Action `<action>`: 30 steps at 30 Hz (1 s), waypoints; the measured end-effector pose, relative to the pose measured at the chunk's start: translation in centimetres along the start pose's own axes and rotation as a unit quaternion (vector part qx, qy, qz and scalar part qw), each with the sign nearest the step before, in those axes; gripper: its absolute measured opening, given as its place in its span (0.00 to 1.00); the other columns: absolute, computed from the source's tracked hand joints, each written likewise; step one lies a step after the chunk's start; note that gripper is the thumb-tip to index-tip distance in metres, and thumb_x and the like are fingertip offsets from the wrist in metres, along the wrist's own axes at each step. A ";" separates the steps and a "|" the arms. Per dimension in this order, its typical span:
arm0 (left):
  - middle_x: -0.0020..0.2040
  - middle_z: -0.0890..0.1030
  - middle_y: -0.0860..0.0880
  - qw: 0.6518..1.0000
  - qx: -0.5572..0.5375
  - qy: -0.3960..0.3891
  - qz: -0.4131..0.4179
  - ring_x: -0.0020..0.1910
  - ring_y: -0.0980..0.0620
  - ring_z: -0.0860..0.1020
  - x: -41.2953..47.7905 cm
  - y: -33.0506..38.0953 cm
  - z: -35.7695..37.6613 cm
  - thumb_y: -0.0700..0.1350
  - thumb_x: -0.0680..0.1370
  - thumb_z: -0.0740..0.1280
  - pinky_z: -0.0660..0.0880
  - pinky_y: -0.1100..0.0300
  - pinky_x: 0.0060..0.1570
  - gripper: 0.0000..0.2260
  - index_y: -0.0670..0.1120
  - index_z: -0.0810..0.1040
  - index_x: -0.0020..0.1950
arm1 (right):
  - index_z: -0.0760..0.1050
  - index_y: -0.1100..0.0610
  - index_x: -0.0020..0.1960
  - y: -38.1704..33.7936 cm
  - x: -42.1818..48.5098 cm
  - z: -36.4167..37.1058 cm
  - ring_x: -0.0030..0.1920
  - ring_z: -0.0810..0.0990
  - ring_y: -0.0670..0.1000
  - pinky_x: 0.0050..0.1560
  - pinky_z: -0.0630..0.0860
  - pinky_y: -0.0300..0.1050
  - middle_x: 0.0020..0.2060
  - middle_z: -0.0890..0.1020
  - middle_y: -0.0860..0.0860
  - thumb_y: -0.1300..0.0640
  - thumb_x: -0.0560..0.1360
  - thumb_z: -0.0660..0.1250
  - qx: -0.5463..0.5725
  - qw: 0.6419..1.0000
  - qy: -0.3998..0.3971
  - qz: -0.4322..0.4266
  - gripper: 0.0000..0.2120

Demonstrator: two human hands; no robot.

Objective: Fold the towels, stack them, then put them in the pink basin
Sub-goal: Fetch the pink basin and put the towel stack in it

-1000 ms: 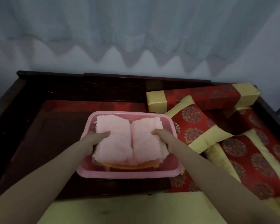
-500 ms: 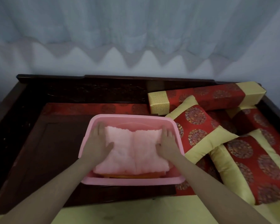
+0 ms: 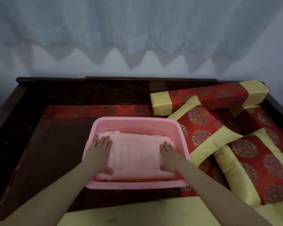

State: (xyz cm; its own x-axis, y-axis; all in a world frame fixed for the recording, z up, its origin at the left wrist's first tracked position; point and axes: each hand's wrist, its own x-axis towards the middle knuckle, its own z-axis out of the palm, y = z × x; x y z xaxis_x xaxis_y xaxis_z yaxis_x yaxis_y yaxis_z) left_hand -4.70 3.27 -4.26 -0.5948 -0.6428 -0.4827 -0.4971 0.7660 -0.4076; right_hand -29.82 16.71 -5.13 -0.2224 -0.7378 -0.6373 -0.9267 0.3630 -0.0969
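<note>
We log a dark wooden bench (image 3: 59, 152) across mid-frame, bearing the pink basin (image 3: 134, 121) at centre, with red-and-gold cushions (image 3: 201, 128) and a bolster (image 3: 207, 97) piled at right.

A pale curtain (image 3: 137, 30) hangs at 12 o'clock, behind a dark wooden frame (image 3: 104, 82). At 2 o'clock lies a long red-and-gold bolster (image 3: 207, 97), with a square cushion (image 3: 201, 126) just below it. Another cushion (image 3: 260, 168) is at 4 o'clock, and a yellow cloth (image 3: 153, 212) at 6 o'clock.
</note>
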 end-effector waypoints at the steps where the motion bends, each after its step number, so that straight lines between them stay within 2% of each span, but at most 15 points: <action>1: 0.79 0.43 0.42 0.999 -0.033 0.029 0.004 0.78 0.44 0.43 -0.3 -0.4 -0.2 0.73 0.70 0.54 0.33 0.40 0.71 0.50 0.41 0.41 0.78 | 0.48 0.62 0.77 0.3 -0.3 -0.5 0.76 0.54 0.60 0.73 0.58 0.50 0.77 0.52 0.59 0.54 0.75 0.63 0.028 0.999 0.033 -0.014 0.37; 3: 0.79 0.52 0.45 0.978 -0.145 0.147 -0.009 0.78 0.46 0.50 -1.1 -1.4 -0.3 0.68 0.73 0.57 0.35 0.43 0.71 0.42 0.45 0.51 0.78 | 0.65 0.60 0.71 1.3 -1.2 -1.3 0.67 0.70 0.56 0.66 0.67 0.46 0.67 0.71 0.54 0.55 0.75 0.63 0.102 0.983 0.149 -0.044 0.25; 5: 0.74 0.65 0.43 0.914 -0.304 0.259 -0.073 0.73 0.43 0.63 -1.7 -2.8 0.4 0.61 0.73 0.65 0.53 0.43 0.72 0.34 0.45 0.63 0.74 | 0.75 0.56 0.62 2.3 -2.3 -2.3 0.55 0.79 0.52 0.56 0.73 0.46 0.55 0.79 0.51 0.58 0.74 0.64 0.180 0.944 0.274 -0.034 0.16; 6: 0.70 0.70 0.42 0.872 -0.385 0.274 -0.127 0.69 0.41 0.67 -1.8 -3.6 0.6 0.57 0.73 0.68 0.63 0.43 0.69 0.31 0.43 0.67 0.72 | 0.78 0.56 0.57 2.9 -2.6 -2.8 0.49 0.80 0.52 0.51 0.75 0.46 0.50 0.80 0.51 0.60 0.73 0.64 0.208 0.923 0.324 -0.019 0.13; 8: 0.64 0.75 0.39 0.784 -0.536 0.218 -0.223 0.62 0.40 0.73 -1.8 -5.2 1.0 0.51 0.74 0.70 0.71 0.45 0.62 0.27 0.40 0.69 0.69 | 0.78 0.55 0.51 4.3 -2.6 -3.5 0.44 0.77 0.52 0.44 0.72 0.46 0.45 0.79 0.52 0.61 0.72 0.65 0.257 0.893 0.368 0.032 0.09; 10: 0.58 0.79 0.40 0.679 -0.676 0.111 -0.264 0.56 0.41 0.78 -1.6 -6.1 0.9 0.47 0.74 0.70 0.76 0.46 0.56 0.19 0.39 0.75 0.62 | 0.76 0.56 0.49 5.7 -2.1 -4.0 0.45 0.77 0.54 0.44 0.73 0.48 0.46 0.79 0.54 0.60 0.71 0.65 0.307 0.880 0.347 0.101 0.07; 12: 0.53 0.81 0.40 0.580 -0.771 0.037 -0.258 0.51 0.43 0.80 -1.5 -6.7 0.9 0.45 0.74 0.71 0.78 0.47 0.51 0.11 0.40 0.80 0.52 | 0.76 0.57 0.48 6.4 -1.8 -4.3 0.42 0.78 0.55 0.47 0.78 0.52 0.44 0.80 0.55 0.58 0.73 0.63 0.412 0.859 0.262 0.155 0.05; 14: 0.51 0.82 0.41 0.530 -0.810 -0.009 -0.252 0.51 0.43 0.80 -1.4 -7.4 1.0 0.42 0.73 0.72 0.78 0.47 0.51 0.09 0.40 0.81 0.51 | 0.75 0.58 0.43 6.3 -2.4 -4.9 0.34 0.73 0.53 0.41 0.76 0.50 0.36 0.76 0.54 0.57 0.77 0.62 0.569 0.792 0.136 0.177 0.06; 15: 0.51 0.83 0.41 0.512 -0.822 -0.027 -0.248 0.51 0.44 0.81 -1.4 -7.8 1.0 0.42 0.72 0.72 0.78 0.47 0.53 0.10 0.40 0.81 0.52 | 0.74 0.57 0.41 6.3 -2.7 -5.3 0.32 0.70 0.51 0.39 0.73 0.47 0.34 0.74 0.53 0.56 0.78 0.61 0.624 0.755 0.099 0.177 0.09; 16: 0.52 0.83 0.41 0.498 -0.832 -0.041 -0.242 0.51 0.44 0.81 -1.5 -8.1 0.9 0.41 0.72 0.72 0.78 0.46 0.53 0.11 0.39 0.80 0.53 | 0.73 0.57 0.40 6.6 -2.8 -5.6 0.31 0.69 0.50 0.37 0.72 0.45 0.32 0.72 0.52 0.56 0.79 0.60 0.657 0.729 0.081 0.173 0.11; 18: 0.53 0.83 0.39 0.485 -0.842 -0.065 -0.226 0.50 0.43 0.81 -1.7 -8.7 0.8 0.41 0.73 0.71 0.78 0.47 0.52 0.13 0.38 0.80 0.55 | 0.73 0.57 0.41 7.3 -2.8 -5.9 0.32 0.69 0.50 0.37 0.72 0.45 0.33 0.72 0.52 0.57 0.80 0.60 0.685 0.707 0.058 0.163 0.10; 22: 0.53 0.83 0.38 0.485 -0.846 -0.104 -0.194 0.52 0.41 0.82 -2.4 -8.5 0.2 0.40 0.72 0.71 0.79 0.46 0.52 0.14 0.38 0.79 0.56 | 0.74 0.58 0.43 9.0 -3.3 -5.5 0.37 0.73 0.51 0.41 0.75 0.49 0.37 0.75 0.53 0.61 0.76 0.65 0.658 0.731 0.038 0.174 0.03; 24: 0.53 0.83 0.38 0.484 -0.850 -0.115 -0.171 0.52 0.41 0.82 -2.6 -8.0 -0.5 0.40 0.71 0.72 0.80 0.47 0.50 0.15 0.38 0.79 0.57 | 0.75 0.58 0.47 10.3 -4.5 -5.1 0.42 0.75 0.52 0.44 0.76 0.50 0.42 0.76 0.54 0.62 0.74 0.68 0.663 0.725 0.049 0.179 0.03; 27: 0.54 0.83 0.37 0.502 -0.847 -0.121 -0.129 0.52 0.41 0.82 -2.3 -6.3 -3.0 0.40 0.72 0.72 0.81 0.48 0.48 0.15 0.37 0.79 0.57 | 0.76 0.59 0.57 12.8 -7.6 -4.3 0.44 0.77 0.53 0.43 0.78 0.50 0.46 0.78 0.55 0.61 0.73 0.69 0.681 0.701 0.087 0.195 0.12; 30: 0.52 0.83 0.37 0.538 -0.830 -0.128 -0.075 0.52 0.41 0.83 -1.4 -3.8 -6.3 0.40 0.73 0.71 0.81 0.49 0.49 0.13 0.37 0.80 0.56 | 0.75 0.60 0.52 14.8 -12.3 -2.9 0.40 0.76 0.52 0.37 0.75 0.47 0.41 0.77 0.54 0.62 0.75 0.67 0.672 0.687 0.151 0.231 0.07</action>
State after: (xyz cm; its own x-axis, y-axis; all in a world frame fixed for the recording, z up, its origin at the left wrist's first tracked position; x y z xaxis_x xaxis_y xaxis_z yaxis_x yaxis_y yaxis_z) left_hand -5.98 1.26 2.87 -0.4684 -0.5145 -0.7183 -0.5324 -0.4844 0.6941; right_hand -41.64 29.50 3.45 -0.6394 -0.3778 -0.6697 0.3361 0.6460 -0.6853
